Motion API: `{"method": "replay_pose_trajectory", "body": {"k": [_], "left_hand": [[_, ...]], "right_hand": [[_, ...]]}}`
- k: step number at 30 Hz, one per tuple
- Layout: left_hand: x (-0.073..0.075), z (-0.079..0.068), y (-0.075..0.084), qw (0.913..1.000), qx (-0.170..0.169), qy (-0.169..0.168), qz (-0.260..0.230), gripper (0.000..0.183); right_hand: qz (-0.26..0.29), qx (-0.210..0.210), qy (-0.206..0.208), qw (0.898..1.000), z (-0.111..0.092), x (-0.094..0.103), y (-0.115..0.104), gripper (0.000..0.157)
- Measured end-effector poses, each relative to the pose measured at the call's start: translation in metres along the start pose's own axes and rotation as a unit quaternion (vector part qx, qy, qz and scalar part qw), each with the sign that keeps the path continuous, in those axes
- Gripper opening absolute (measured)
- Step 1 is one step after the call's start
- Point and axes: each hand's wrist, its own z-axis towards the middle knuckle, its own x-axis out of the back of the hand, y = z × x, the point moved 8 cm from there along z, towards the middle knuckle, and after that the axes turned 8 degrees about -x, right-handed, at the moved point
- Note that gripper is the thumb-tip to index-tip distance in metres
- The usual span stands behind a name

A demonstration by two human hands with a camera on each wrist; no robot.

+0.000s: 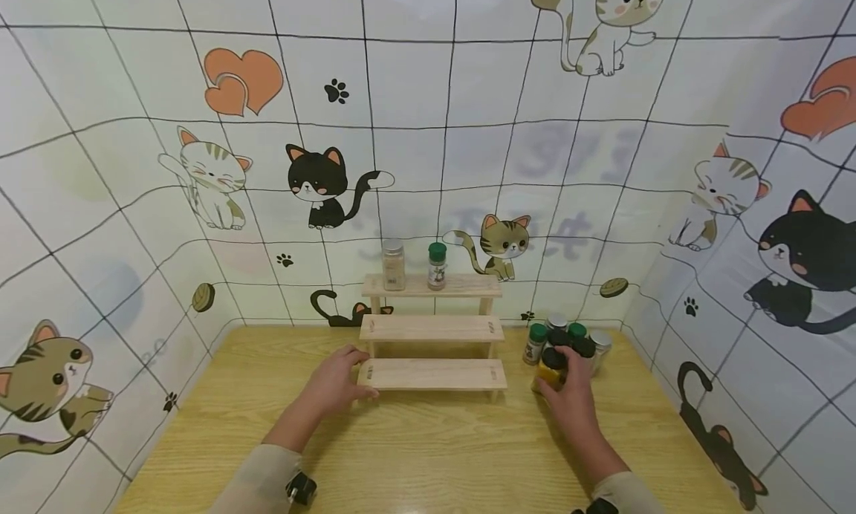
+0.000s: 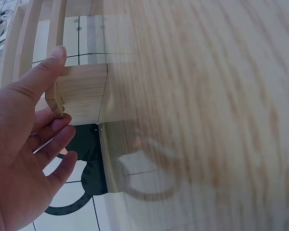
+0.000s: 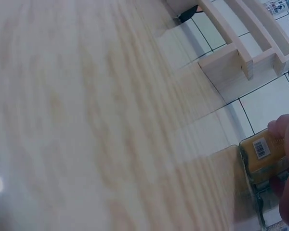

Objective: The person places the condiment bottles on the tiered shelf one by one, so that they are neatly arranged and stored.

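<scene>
A three-step wooden rack (image 1: 432, 374) stands on the table against the back wall. My left hand (image 1: 334, 384) pinches the left end of its lowest step; in the left wrist view the thumb lies over the board (image 2: 54, 98) and fingers lie beneath it. At the right, my right hand (image 1: 575, 399) grips a spice jar (image 1: 547, 377) with a black lid and yellow contents. The right wrist view shows this jar (image 3: 264, 153) with a barcode label, its base at the tabletop. On the top step stand a pale-lidded jar (image 1: 394, 267) and a green-lidded jar (image 1: 437, 267).
Several more spice jars crowd behind the right hand, among them a green-lidded jar (image 1: 535, 343) and a pale-lidded jar (image 1: 601, 345). A wood-grain table (image 1: 428, 447) lies beneath everything. Cat-print sheeting (image 1: 414, 157) covers the back and sides.
</scene>
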Motion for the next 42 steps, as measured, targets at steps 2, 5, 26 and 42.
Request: {"method": "replay_pose_trajectory", "body": {"k": [2, 5, 26, 42], "left_hand": [[0.0, 0.0, -0.001, 1.0, -0.001, 0.002, 0.001, 0.074], [0.0, 0.0, -0.001, 1.0, -0.001, 0.002, 0.003, 0.074], [0.002, -0.002, 0.003, 1.0, 0.002, 0.002, -0.002, 0.074], [0.004, -0.003, 0.004, 1.0, 0.006, 0.005, -0.002, 0.072]], "right_hand": [[0.007, -0.011, -0.012, 1.0, 0.0, 0.0, 0.001, 0.077], [0.014, -0.022, -0.023, 0.999, 0.0, 0.001, 0.002, 0.076], [0.113, -0.015, -0.108, 0.988, 0.015, 0.013, -0.031, 0.075], [0.103, 0.013, -0.122, 0.987, 0.05, 0.018, -0.088, 0.076]]}}
